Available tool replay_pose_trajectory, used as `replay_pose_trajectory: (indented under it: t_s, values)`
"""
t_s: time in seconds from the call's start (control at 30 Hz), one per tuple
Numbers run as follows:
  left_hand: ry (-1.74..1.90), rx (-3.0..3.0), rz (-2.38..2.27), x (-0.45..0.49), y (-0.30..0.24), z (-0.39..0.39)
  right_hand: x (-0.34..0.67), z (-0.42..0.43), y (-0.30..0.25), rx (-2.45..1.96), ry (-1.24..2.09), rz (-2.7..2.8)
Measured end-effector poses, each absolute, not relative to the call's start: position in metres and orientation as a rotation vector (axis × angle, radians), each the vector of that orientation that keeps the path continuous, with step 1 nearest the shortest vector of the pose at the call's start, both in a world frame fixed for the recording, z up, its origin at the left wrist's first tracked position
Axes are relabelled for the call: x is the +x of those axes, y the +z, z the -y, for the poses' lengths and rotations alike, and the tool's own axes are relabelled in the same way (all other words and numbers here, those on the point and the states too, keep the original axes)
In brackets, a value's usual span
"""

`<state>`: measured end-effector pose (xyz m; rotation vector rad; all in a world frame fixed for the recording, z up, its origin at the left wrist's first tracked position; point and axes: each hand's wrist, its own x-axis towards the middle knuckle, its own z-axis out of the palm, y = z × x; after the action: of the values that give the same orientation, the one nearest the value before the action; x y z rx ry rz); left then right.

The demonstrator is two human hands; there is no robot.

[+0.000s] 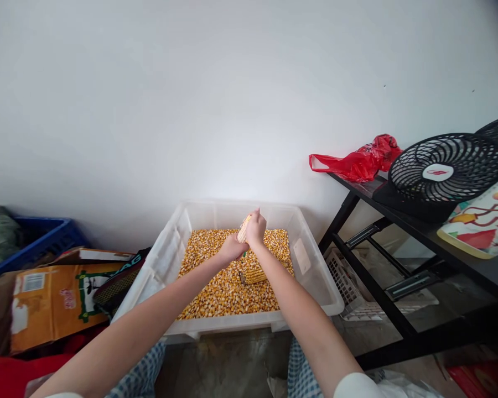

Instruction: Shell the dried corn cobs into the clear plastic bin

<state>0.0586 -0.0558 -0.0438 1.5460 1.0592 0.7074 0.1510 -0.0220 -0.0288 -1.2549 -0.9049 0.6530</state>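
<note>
My left hand [231,247] is closed round the lower end of a corn cob [244,230]. The cob's visible side looks pale and mostly stripped, with some yellow near its top. My right hand [256,228] grips the same cob from the right, fingers wrapped and partly hidden. A small green bit shows under the hands; I cannot make out what it is. Below them, loose corn kernels [216,287] fill the bottom of a translucent plastic bin [319,276]. Another ear of corn [254,275], still covered in kernels, lies on them beside my right forearm.
A black table [382,207] on the right holds a red plastic bag [363,163] and a black fan [448,168]. Beneath it stands a white basket [342,276]. To the left are a cardboard box [53,301] and a blue crate [52,229]. A white wall [240,99] rises behind the bin.
</note>
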Motion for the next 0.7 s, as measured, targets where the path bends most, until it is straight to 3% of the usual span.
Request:
replay_pose_trajectory:
  t_s: [0.1, 0.27, 0.43, 0.53, 0.7]
  values:
    - [0.58, 1.47, -0.999, 0.053, -0.043, 0.053, 0.158, 0.019, -0.028, -1.341, 0.662, 0.764]
    - [0.484, 1.43, -0.858, 0.048, -0.042, 0.046, 0.169, 0.019, -0.021, -1.181, 1.092, 0.691]
    - [0.699, 1.399, -1.016, 0.05, -0.039, 0.042, 0.159, 0.029, -0.02, -1.241, 0.875, 1.122]
    - [0.649, 1.304, -0.957, 0.042, -0.034, 0.038, 0.155, 0.034, -0.02, -1.24, 0.741, 1.444]
    - [0.507, 1.155, -0.749, 0.027, -0.029, 0.029, 0.163, 0.039, -0.014, -1.092, 1.023, 1.469]
